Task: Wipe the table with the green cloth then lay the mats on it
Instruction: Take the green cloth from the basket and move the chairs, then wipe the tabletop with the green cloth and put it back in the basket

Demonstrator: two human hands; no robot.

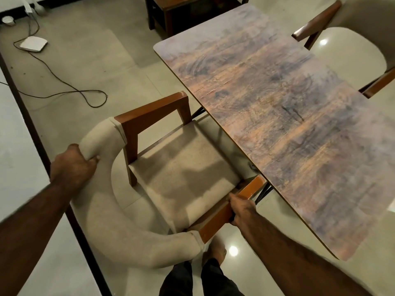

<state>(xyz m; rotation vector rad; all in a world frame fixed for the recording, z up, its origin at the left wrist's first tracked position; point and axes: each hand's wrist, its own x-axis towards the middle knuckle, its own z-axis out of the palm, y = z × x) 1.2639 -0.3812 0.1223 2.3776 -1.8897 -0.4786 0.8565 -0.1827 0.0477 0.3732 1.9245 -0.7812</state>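
Floor (89, 60): one table (277, 103), two chairs (181, 167) (352, 50), two hands (72, 165) (242, 210), perhaps one router (33, 43).

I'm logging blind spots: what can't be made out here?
Head view:
- Green cloth, mats: none in frame.
- Fingers of right hand: mostly hidden under chair armrest.
- Far chair: cut by right edge.
- White floor object: too small to identify.
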